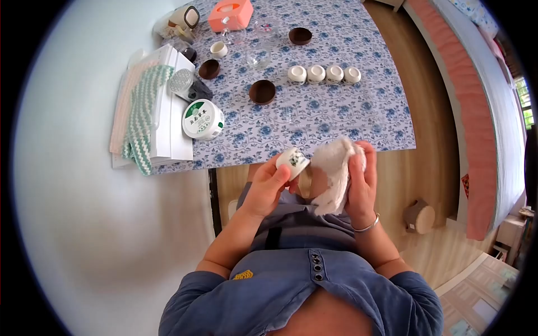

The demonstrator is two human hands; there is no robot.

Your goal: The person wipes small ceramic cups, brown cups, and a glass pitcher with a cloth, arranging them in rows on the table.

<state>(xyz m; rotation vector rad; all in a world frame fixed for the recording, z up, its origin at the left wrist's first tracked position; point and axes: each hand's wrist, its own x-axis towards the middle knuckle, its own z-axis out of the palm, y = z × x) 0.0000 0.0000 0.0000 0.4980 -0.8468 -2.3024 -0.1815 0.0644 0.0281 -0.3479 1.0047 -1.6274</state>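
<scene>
Your left hand (273, 185) is closed around the small white teacup (291, 161), which is tilted, just off the near edge of the worktop (314, 131). Your right hand (363, 187) grips the white cloth (334, 171), just beside the teacup, on its right. Near the left near corner, the round tub (214, 133) shows Chinese characters, too small to read surely.

Your cloth (336, 173): white. Cup (293, 163) you hold: white, green print. Your shirt (280, 291): blue, yellow patch. Tablecloth (314, 120): blue flowers on pale ground. Tissue box (230, 18): coral. Small bowls (262, 92): dark brown.
</scene>
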